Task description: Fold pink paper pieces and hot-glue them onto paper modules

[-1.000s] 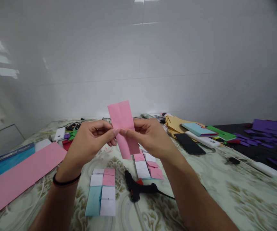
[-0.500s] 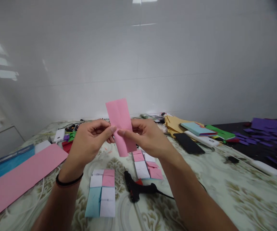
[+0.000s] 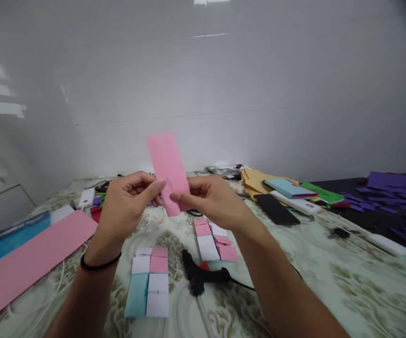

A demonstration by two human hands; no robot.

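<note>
A narrow folded pink paper strip [image 3: 167, 166] stands nearly upright in the air above the table, leaning slightly left. My left hand [image 3: 128, 204] pinches its lower left edge with thumb and fingers. My right hand [image 3: 208, 199] grips its lower right edge, the index finger laid across the front. A black band circles my left wrist. Below the hands lie two folded paper block pieces, one pink, white and blue [image 3: 149, 280], the other pink and white [image 3: 215, 239].
A black glue gun [image 3: 199, 274] lies between the paper pieces. A long pink sheet [image 3: 30, 256] over a blue one sits at left. A black phone [image 3: 275, 209], stacked coloured paper [image 3: 291, 188] and purple scraps [image 3: 393, 188] lie at right. A white wall stands behind.
The pink strip has slid upward through my fingers, so more of it stands above my hands and less hangs below. Both hands stay in nearly the same place.
</note>
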